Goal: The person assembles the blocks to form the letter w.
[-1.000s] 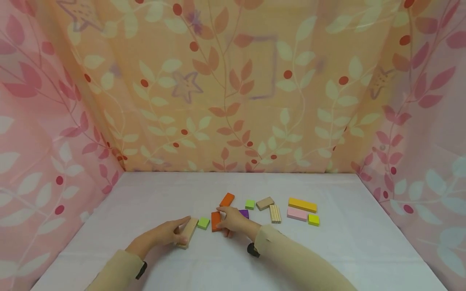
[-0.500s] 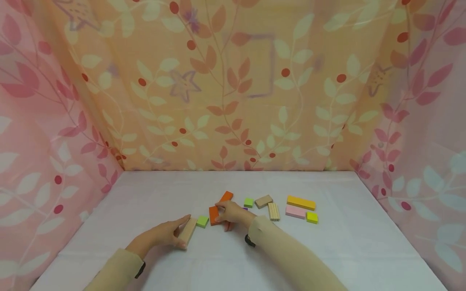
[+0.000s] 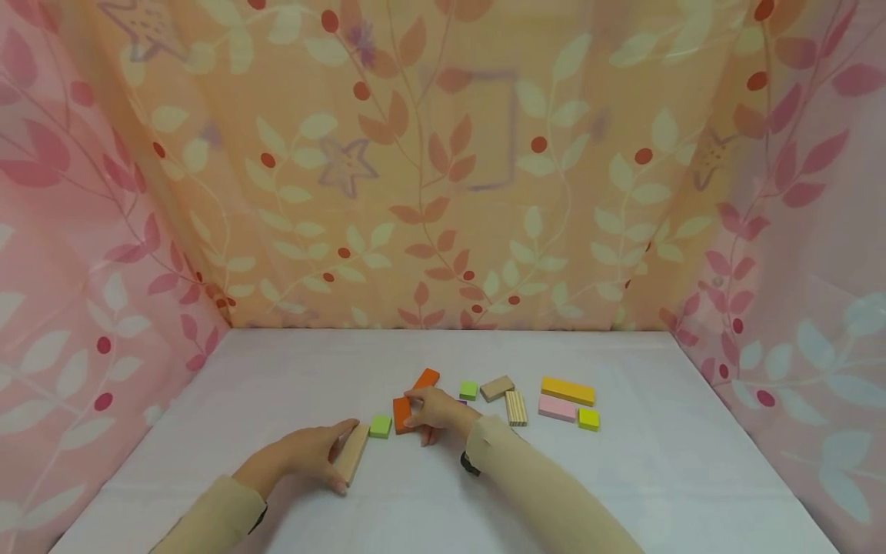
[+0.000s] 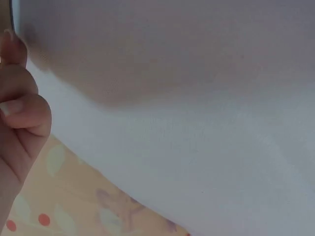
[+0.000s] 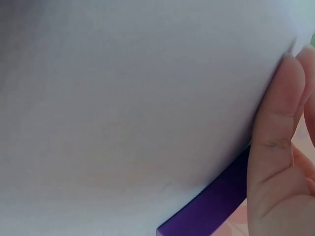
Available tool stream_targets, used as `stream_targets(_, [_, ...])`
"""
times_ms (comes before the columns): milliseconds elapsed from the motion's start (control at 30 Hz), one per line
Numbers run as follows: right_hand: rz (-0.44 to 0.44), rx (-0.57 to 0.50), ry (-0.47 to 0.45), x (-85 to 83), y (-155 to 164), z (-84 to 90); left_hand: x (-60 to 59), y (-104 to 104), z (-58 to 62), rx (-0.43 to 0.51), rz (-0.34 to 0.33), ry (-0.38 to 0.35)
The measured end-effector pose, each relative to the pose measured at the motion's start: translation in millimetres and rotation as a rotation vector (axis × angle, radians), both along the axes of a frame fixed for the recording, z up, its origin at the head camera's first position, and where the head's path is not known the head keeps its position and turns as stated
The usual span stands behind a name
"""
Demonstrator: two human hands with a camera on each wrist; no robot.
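In the head view my left hand (image 3: 304,454) holds a plain wooden block (image 3: 356,454) along its length, index finger at the far end and thumb at the near end. A light green block (image 3: 380,426) lies just right of its far end. My right hand (image 3: 439,409) pinches an orange block (image 3: 401,416) beside that green one, partly covering it. Another orange block (image 3: 427,378) lies slanted behind. A purple block (image 5: 211,211) shows beside the right hand in the right wrist view; in the head view the hand mostly hides it. The left wrist view shows curled fingers (image 4: 24,113).
Right of the hands lie a second green block (image 3: 468,390), a brown block (image 3: 497,388), a striped block (image 3: 515,408), a long yellow-orange block (image 3: 567,391), a pink block (image 3: 557,408) and a small yellow block (image 3: 588,419). Patterned cloth walls (image 3: 443,154) enclose the white table (image 3: 554,492).
The wooden block has slid slightly nearer, and my left thumb has moved to its near end. My right hand has edged left with the orange block and covers more of the purple one.
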State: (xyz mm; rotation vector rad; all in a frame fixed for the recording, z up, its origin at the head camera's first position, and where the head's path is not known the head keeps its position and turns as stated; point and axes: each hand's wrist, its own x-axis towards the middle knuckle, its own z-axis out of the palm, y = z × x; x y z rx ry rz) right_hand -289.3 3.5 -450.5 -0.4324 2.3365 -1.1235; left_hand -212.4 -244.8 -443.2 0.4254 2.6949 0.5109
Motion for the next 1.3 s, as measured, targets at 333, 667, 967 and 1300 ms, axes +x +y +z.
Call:
stream_targets(333, [-0.016,0.007,-0.003,-1.4,2,1.8,12.4,16,-10.3,-0.058,-0.003,0.165])
stream_targets(667, [-0.023,0.008,-0.017,-3.3,1,-2.2,19.7,21,-9.8,0.001,0.014,0.130])
stream_targets(967, [-0.015,-0.014,-0.017,0.1,-1,-1.2,18.0,25,-18.4,-0.014,-0.012,0.133])
stream_targets(1300, [0.000,-0.011,-0.013,0.4,0,2.6,24.2,53,-16.0,-0.105,-0.189,0.354])
